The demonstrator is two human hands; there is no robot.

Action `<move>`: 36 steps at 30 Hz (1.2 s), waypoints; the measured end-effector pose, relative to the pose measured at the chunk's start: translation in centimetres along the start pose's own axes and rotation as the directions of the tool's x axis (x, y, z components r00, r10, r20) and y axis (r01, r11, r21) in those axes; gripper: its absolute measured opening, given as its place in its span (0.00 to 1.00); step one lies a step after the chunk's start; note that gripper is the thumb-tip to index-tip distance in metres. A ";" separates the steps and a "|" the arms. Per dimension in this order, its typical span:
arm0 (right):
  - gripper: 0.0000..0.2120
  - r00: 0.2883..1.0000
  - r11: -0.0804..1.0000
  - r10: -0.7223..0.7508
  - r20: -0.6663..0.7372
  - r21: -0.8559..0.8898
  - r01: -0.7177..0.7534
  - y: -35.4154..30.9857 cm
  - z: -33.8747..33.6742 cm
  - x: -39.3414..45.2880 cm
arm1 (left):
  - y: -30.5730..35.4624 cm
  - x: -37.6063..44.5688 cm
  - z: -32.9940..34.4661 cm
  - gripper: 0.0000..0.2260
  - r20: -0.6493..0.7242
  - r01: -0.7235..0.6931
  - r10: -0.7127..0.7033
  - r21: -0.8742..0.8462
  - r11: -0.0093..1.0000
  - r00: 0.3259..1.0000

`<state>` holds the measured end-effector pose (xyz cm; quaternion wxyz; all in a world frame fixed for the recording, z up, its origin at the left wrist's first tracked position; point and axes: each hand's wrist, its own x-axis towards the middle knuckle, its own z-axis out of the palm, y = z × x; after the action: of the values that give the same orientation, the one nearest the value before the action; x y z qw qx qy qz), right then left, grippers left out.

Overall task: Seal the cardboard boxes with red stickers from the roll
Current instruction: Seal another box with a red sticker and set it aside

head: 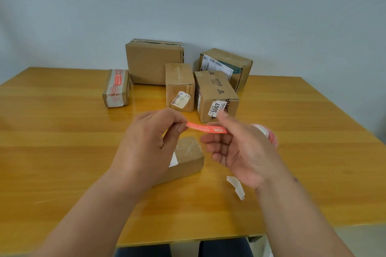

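Observation:
My left hand (150,137) pinches the left end of a red sticker (205,128) and holds it level above a small cardboard box (188,156) on the table. My right hand (240,150) is just right of it, palm turned up and fingers loosely curled under the sticker's right end; I cannot tell whether they touch it. The red sticker roll (268,133) lies on the table behind my right hand, mostly hidden. A small box with a red sticker on top (117,87) stands at the back left.
Several more cardboard boxes stand at the back: a large one (153,61), a narrow one (179,86), a printed one (216,95) and a labelled one (227,64). A white strip of backing paper (236,186) lies on the wooden table (62,152) near my right wrist.

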<state>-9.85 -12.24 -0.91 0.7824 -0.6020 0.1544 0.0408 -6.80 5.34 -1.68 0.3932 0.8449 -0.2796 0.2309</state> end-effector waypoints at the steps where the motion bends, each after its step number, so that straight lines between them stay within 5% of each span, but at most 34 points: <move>1: 0.10 0.999 0.999 -0.045 -0.003 -0.001 0.045 0.1 -0.1 0.1 | -0.2 -0.1 0.0 0.04 0.007 -0.030 0.030 0.032 0.999 1.000; 4: 0.03 0.982 0.978 -0.188 -0.018 -0.095 0.186 0.4 -0.2 0.4 | -0.2 -0.5 -0.2 0.05 0.034 0.089 -0.086 -0.077 0.993 0.996; 7: 0.05 0.953 0.928 -0.304 -0.021 -0.234 0.291 0.5 0.1 0.2 | 0.3 -0.6 -0.6 0.12 0.117 0.342 -0.323 -0.375 0.862 0.939; 10: 0.05 0.909 0.850 -0.415 -0.046 -0.377 0.368 0.2 0.4 0.1 | 0.2 -0.3 -1.3 0.12 0.119 0.428 -0.432 -0.511 0.745 0.894; 16: 0.05 0.911 0.785 -0.402 0.094 -0.476 0.396 0.3 1.7 -0.2 | 0.1 -0.1 -1.9 0.04 0.283 0.556 -0.480 -0.374 0.742 0.830; 29: 0.05 0.894 0.659 -0.438 0.092 -0.644 0.389 0.7 3.8 1.0 | -2.3 0.1 -3.0 0.06 0.225 0.578 -0.532 -0.297 0.761 0.816; 33: 0.06 0.934 0.726 -0.345 0.095 -0.603 0.330 1.3 4.3 1.6 | -3.2 -0.1 -3.2 0.08 0.233 0.628 -0.583 -0.300 0.718 0.778; 36: 0.09 0.939 0.675 -0.328 0.101 -0.670 0.308 1.8 4.7 2.0 | -3.9 -0.3 -3.2 0.07 0.229 0.663 -0.622 -0.248 0.706 0.749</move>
<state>-7.49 -7.53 -2.08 0.5021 -0.8627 0.0326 -0.0509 -4.97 10.01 -2.08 0.5593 0.8283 -0.0251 -0.0230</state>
